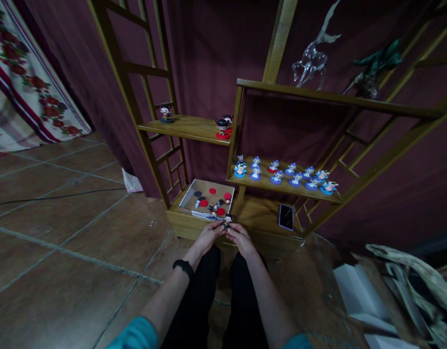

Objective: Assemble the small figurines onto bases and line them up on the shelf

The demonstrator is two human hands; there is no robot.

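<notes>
A small black-haired figurine [228,220] is held upright between my two hands, just in front of the bottom shelf. My left hand [211,234] grips it from the left, fingers closed at its dark base. From the other side my right hand [241,237] pinches the same base. Behind them on the bottom shelf stands an open white box [187,199]. Inside it lie several red and dark round discs, such as a red disc [212,191], and several loose figurines, one of them a figurine [227,201] at the right.
A left shelf [189,127] bears a figurine [166,114] and a pair at its right end. Two rows of blue-and-white figurines [276,177] fill the right shelf. A phone [286,216] lies below. Above stand a glass deer [312,60] and a dark green ornament [376,70].
</notes>
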